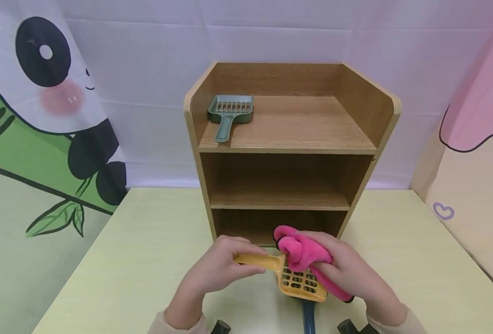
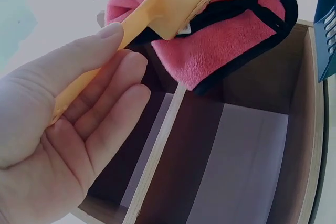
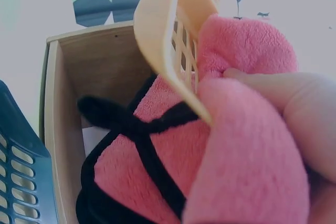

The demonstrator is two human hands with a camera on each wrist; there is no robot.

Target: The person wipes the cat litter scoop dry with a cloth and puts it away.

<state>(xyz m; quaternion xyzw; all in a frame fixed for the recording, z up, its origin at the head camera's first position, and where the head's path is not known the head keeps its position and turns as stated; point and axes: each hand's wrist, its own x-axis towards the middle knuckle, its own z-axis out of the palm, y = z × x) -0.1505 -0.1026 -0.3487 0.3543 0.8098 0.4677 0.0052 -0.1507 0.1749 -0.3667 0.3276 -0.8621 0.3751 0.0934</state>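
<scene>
My left hand (image 1: 217, 264) pinches the handle of a yellow litter scoop (image 1: 298, 290) between thumb and fingers, above the table. My right hand (image 1: 348, 266) grips a bunched pink cloth (image 1: 305, 253) with black edging and holds it against the scoop's slotted head. In the right wrist view the cloth (image 3: 244, 129) lies on both sides of the yellow scoop (image 3: 157, 30), hiding part of its slots. Below them, a dark blue scoop (image 1: 308, 315) lies on the table, its head mostly covered in the head view; its slots show in the right wrist view.
A wooden shelf unit (image 1: 280, 150) stands at the back of the pale table (image 1: 158, 241). On its top level, at the left, lies a grey-green litter scoop (image 1: 225, 127). Printed curtains hang behind and at both sides.
</scene>
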